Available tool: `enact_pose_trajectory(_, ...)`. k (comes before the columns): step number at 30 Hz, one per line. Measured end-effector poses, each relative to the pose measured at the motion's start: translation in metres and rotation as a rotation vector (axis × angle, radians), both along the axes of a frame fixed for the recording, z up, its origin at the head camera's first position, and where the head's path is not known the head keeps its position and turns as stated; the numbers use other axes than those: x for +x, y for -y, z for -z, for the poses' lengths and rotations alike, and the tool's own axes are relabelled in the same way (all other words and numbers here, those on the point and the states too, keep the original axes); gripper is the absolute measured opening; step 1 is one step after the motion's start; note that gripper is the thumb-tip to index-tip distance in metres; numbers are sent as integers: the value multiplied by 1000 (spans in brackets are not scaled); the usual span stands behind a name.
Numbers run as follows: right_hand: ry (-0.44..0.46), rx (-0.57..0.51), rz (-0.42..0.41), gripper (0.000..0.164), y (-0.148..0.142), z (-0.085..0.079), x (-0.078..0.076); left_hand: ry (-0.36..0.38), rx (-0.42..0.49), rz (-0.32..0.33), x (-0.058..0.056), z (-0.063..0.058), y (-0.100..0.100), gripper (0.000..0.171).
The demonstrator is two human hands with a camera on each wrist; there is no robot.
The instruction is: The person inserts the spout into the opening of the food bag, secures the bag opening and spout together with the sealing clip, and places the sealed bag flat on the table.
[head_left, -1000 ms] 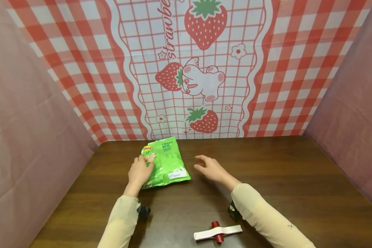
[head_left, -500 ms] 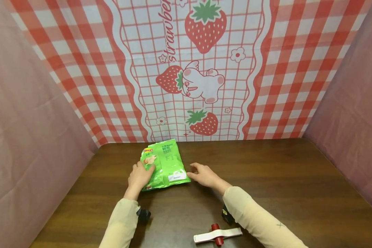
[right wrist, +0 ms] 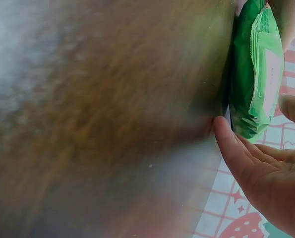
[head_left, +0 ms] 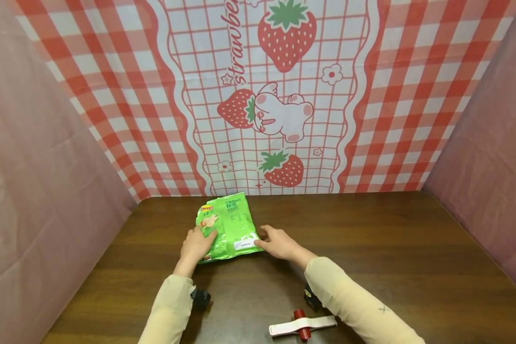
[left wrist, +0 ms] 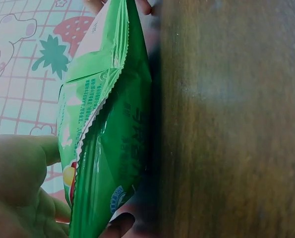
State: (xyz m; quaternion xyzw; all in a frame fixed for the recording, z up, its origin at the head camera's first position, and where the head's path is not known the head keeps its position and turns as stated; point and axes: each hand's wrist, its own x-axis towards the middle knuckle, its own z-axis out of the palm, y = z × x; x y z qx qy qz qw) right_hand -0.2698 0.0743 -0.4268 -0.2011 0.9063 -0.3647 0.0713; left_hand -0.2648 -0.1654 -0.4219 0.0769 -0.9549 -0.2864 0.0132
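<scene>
A green bag of chips (head_left: 228, 224) lies at the back of the wooden table, left of the middle, with a white label near its front right corner. My left hand (head_left: 196, 246) holds its left edge. In the left wrist view, the thumb (left wrist: 45, 148) is on the printed face and a fingertip (left wrist: 121, 223) shows at the underside. At the opposite end is my right hand (head_left: 279, 242), its thumb overlapping the label corner in the head view. In the right wrist view, its nearly straight fingers (right wrist: 231, 144) reach the bag's lower edge, with the thumb (right wrist: 292, 106) spread apart.
Near the front edge of the table (head_left: 391, 253), a white strip (head_left: 284, 328) lies across a red cylinder (head_left: 301, 329). A checked strawberry-print cloth (head_left: 279, 119) hangs right behind the table. Pink cloth walls (head_left: 47, 191) stand at both sides.
My right hand has moved left and slightly toward me, from beside the bag to its right corner. My left hand stays at the bag's left edge, and the bag has hardly moved.
</scene>
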Motion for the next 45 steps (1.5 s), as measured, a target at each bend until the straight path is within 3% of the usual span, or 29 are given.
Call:
enact_pose_trajectory(11, 35, -61, 56, 48, 8, -1, -1, -13, 22, 39, -2, 4, 1, 68)
enact_pose_trajectory(20, 33, -37, 63, 52, 7, 1, -4, -27, 35, 66, -5, 5, -2, 67)
enact_pose_trajectory(45, 106, -91, 103, 48, -5, 6, -4, -92, 71, 63, 0, -2, -16, 61)
